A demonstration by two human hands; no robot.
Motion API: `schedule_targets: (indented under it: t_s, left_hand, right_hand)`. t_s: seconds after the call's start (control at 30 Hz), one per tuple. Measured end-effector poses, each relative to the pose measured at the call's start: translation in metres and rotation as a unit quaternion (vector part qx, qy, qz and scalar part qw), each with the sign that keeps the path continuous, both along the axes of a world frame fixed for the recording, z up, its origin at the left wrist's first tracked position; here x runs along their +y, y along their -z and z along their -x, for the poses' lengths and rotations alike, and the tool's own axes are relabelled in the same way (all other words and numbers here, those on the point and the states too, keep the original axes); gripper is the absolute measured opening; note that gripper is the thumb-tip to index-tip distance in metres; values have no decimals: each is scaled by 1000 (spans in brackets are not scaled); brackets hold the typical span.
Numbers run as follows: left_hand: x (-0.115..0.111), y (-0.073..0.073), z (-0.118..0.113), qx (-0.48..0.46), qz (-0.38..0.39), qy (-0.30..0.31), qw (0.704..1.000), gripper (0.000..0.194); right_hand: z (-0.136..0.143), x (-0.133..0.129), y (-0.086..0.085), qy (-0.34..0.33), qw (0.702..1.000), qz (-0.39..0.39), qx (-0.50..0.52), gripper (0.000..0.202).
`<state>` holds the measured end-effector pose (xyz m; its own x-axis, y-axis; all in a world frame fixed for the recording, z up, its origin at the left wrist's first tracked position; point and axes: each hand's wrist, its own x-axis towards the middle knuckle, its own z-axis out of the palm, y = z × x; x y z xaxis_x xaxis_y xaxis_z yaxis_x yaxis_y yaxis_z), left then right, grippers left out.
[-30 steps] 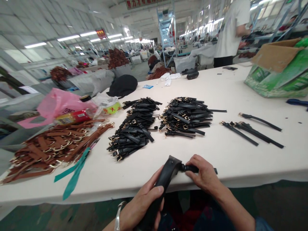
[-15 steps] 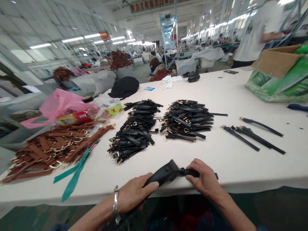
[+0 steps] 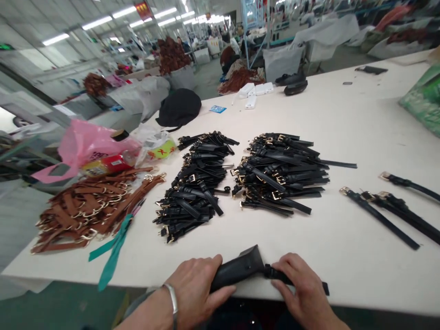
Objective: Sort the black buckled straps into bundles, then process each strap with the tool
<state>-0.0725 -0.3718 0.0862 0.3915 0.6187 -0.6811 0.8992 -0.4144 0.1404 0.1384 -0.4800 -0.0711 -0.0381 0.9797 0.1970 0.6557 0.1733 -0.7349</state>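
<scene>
At the front edge of the white table, my left hand (image 3: 197, 286) is closed around a black tool (image 3: 239, 268) with a wide, flared end, its rear part hidden by the hand. My right hand (image 3: 302, 286) pinches a short black strap (image 3: 275, 272), whose near end meets the tool's flared end; its tip sticks out past my fingers. Beyond my hands lie two heaps of black buckled straps, a left heap (image 3: 195, 176) and a right heap (image 3: 282, 169). A few separate black straps (image 3: 385, 220) lie at the right.
Brown straps (image 3: 85, 206) with metal rings lie at the left, beside teal-handled scissors (image 3: 117, 252). Behind them are a pink bag (image 3: 85, 142) and a red-yellow package (image 3: 108, 165). A black cap (image 3: 180, 107), white boxes (image 3: 252, 94) and a green bag (image 3: 424, 98) stand farther back.
The view has swung, shifting the right-hand things rightward and taking the standing person out of frame. Both hands keep hold of the tool and strap, now lower in the picture.
</scene>
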Motion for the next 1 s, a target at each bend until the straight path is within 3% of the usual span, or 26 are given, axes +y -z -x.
schedule_targets:
  t_s: [0.13, 0.3, 0.5, 0.83, 1.0]
  left_hand:
    - [10, -5, -5, -1, -4, 3, 1000, 44]
    - [5, -11, 13, 14, 0, 7, 1000, 43]
    - [3, 1, 7, -15, -24, 35, 999, 46]
    - [-7, 9, 27, -18, -24, 13, 999, 43]
    - [-7, 13, 19, -31, -33, -11, 999, 41]
  right_hand:
    - [-1, 2, -5, -5, 1000, 5, 6, 24]
    - [-1, 3, -16, -22, 1000, 16, -1, 23]
    - [-2, 5, -17, -22, 999, 19, -39, 26]
    - [5, 22, -34, -59, 995, 40, -73, 29]
    - [-3, 37, -33, -91, 992, 51, -76, 28]
